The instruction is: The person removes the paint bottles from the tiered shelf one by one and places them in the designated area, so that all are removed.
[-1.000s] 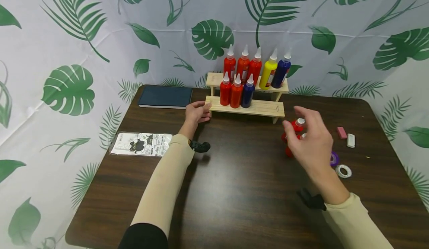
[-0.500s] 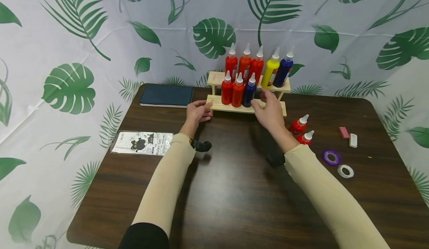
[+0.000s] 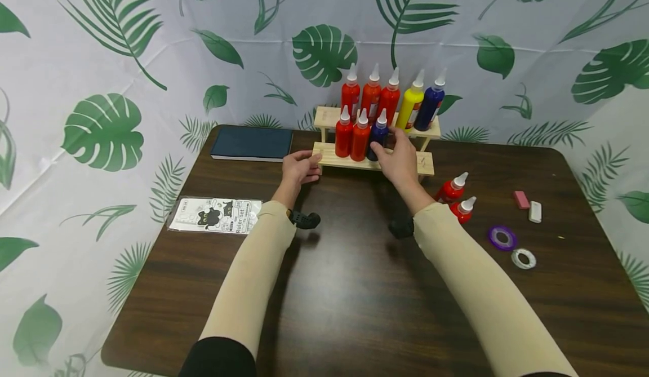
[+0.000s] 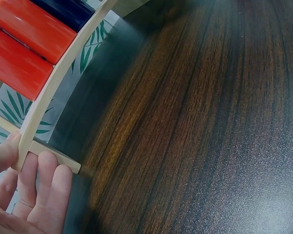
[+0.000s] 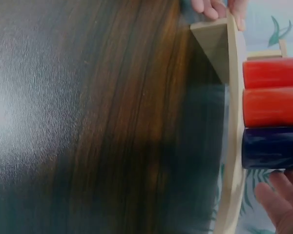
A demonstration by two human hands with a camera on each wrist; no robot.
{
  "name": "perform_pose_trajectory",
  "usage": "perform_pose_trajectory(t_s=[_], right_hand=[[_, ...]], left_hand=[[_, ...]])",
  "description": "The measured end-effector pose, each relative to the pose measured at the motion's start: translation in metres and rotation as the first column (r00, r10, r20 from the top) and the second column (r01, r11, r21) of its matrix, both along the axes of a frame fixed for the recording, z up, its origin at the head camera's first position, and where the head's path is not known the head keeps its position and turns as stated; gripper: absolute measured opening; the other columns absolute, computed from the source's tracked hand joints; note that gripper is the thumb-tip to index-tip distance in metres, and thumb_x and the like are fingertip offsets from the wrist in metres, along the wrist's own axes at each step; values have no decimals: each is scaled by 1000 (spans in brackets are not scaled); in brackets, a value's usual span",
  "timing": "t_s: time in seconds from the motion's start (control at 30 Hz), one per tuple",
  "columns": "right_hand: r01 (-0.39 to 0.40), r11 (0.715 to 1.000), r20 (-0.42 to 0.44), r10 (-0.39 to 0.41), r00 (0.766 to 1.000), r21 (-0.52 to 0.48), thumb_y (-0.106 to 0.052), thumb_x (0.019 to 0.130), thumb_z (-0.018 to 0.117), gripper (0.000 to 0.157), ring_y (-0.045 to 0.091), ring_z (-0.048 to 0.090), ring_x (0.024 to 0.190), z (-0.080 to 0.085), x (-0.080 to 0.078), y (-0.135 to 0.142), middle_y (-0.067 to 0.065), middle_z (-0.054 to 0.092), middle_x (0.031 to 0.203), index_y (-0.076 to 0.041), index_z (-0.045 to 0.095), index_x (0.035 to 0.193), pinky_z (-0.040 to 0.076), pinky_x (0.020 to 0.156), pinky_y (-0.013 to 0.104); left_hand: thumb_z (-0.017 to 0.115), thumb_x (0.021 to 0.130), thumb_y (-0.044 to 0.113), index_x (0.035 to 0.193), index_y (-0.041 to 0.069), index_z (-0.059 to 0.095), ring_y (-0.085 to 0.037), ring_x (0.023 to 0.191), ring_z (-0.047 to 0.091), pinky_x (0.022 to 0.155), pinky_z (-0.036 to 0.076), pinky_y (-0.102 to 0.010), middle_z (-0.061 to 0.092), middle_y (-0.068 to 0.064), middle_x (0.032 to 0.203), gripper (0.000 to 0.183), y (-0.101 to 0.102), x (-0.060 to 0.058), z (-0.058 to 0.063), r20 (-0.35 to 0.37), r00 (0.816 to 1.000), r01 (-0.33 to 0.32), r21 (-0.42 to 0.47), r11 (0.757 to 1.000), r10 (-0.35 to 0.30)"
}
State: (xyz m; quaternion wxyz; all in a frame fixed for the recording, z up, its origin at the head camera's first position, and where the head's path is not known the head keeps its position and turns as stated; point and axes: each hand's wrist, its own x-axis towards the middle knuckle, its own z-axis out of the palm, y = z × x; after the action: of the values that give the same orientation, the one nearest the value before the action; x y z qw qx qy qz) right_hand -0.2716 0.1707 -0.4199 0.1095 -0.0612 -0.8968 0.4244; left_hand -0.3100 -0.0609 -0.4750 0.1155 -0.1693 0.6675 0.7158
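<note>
The left hand [image 3: 300, 167] grips the left end of the lower shelf [image 3: 425, 163]. On this shelf, the right hand [image 3: 400, 160] touches the blue bottle [image 3: 377, 134], which stands beside two red ones. Five bottles [image 3: 409, 108] stand on the upper shelf [image 3: 324, 116]. On the table [image 3: 324, 298], two more red bottles [image 3: 449, 190] are near the right sleeve [image 3: 476, 270], and a book [image 3: 252, 142] lies at the left.

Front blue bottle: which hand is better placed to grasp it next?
Right hand, probably: it's beside the dark blue squeeze bottle; the left hand holds the left end of the wooden rack.
</note>
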Motion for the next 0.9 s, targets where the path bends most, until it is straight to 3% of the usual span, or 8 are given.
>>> perform_pose_trajectory(t_s=[0.23,0.47,0.67,0.9], right_hand=[[19,998,-71,-23,997,-55,-28,92,66,54,26,57,114,-9,-1,4,15,56,130,-6,44,136,46,101,38],[44,991,-128,-61,990,-128,-26,92,66,52,27,58,116,-11,17,4,16,56,131,-6,44,135,45,103,41],[23,985,-143,-48,989,-171,-26,92,66,51,28,59,114,-3,52,6,15,55,131,-5,45,133,52,93,42],[-35,985,-123,14,992,-169,-22,91,67,49,26,59,112,-2,112,21,15,58,126,-5,47,132,54,88,41]], left_hand=[[77,83,21,112,10,67,-21,69,70,65,60,-35,72,-16,90,33,2,-2,0,7,1000,5,-2,1000,-4],[77,83,21,113,10,67,-22,71,71,64,60,-34,72,-17,93,33,1,-1,1,1,1000,3,0,1000,-3],[77,83,20,113,10,67,-21,70,70,62,60,-33,71,-18,92,33,0,0,0,-7,1000,-1,3,1000,1],[76,84,20,113,10,67,-21,70,71,62,60,-33,71,-17,90,33,0,0,-2,-11,1000,-1,-14,1000,1]])
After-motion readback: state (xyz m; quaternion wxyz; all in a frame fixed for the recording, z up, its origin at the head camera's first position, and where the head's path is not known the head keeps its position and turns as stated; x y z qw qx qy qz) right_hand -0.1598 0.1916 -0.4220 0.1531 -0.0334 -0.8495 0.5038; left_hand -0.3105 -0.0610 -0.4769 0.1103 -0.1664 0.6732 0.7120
